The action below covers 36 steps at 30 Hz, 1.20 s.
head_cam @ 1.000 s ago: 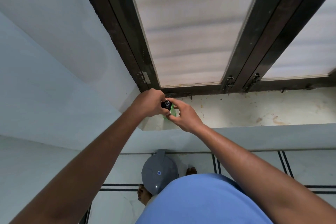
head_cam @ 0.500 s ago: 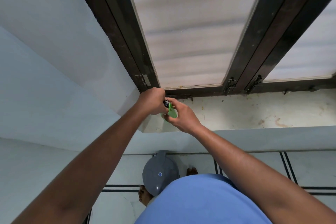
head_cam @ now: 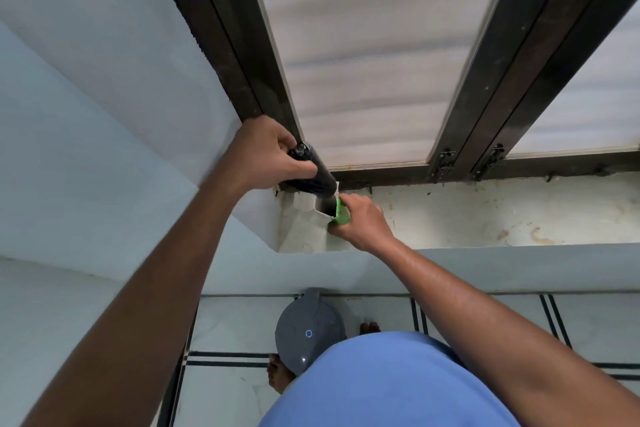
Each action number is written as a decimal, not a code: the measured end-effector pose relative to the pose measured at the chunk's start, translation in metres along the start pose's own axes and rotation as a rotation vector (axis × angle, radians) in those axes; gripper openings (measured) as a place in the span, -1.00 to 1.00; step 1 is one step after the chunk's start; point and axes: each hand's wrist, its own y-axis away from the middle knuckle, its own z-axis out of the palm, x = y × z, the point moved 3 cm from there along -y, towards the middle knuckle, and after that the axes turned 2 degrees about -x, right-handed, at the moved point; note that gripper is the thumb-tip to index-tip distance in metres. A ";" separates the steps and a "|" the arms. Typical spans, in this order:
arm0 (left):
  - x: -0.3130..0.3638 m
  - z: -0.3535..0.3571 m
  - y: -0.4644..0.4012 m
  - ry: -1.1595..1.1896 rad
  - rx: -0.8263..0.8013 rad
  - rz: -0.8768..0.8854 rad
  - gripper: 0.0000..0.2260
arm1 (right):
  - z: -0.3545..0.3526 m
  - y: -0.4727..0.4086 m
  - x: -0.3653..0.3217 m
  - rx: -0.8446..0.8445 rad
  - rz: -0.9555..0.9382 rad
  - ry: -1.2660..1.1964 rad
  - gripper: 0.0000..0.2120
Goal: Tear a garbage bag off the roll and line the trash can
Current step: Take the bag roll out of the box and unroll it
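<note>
Garbage-bag roll (head_cam: 311, 172) gripped by left hand (head_cam: 266, 152) | right hand (head_cam: 360, 220) holds green-white carton (head_cam: 330, 210), seemingly

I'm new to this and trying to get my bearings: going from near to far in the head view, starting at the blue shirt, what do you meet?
Blue shirt → grey trash can on the floor → window ledge, with both hands over it → dark window frame.
</note>
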 end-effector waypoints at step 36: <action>-0.014 0.113 0.030 0.715 -0.174 -0.371 -0.45 | -0.055 0.060 -0.056 -0.114 0.224 -1.323 -0.47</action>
